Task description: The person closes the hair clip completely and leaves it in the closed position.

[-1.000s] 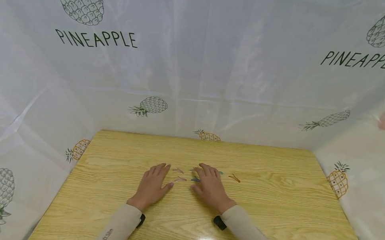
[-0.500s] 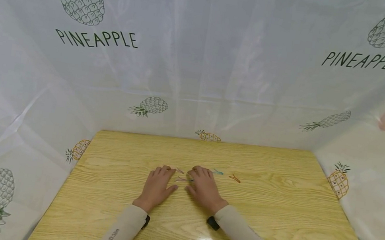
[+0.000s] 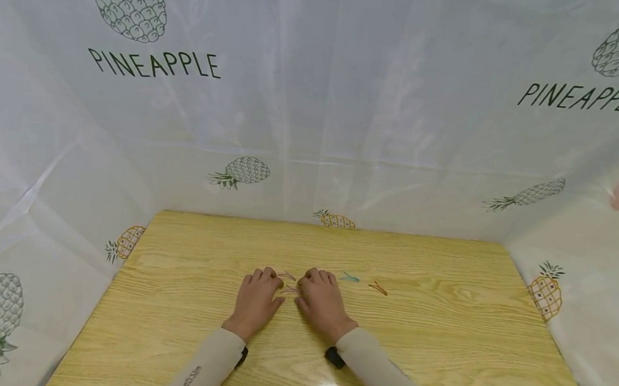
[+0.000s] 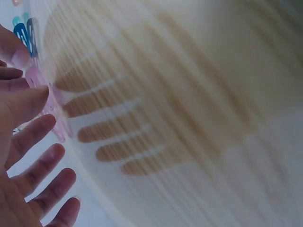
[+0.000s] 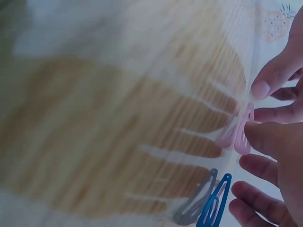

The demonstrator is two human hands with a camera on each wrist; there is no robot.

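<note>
My left hand [image 3: 255,302] and right hand [image 3: 325,301] lie close together over the wooden table, thumbs toward each other. Two pink snap hair clips [image 3: 290,290] show between them in the head view. The left fingers are spread in the left wrist view, with the thumb tip overlapping a pink hair clip [image 4: 37,78]. In the right wrist view my right thumb tip overlaps the side of a pink hair clip [image 5: 242,139]; its fingers are apart. A blue hair clip [image 5: 215,203] lies by the right fingers, hidden under that hand in the head view.
Right of the hands lie a teal hair clip [image 3: 350,277] and an orange hair clip [image 3: 378,288]. White pineapple-print sheeting [image 3: 402,191] rises around the back and sides of the wooden table [image 3: 441,351].
Both hands have drawn together: the left went rightward, the right leftward. The teal clip has come into full view, while the blue one has become covered in the head view.
</note>
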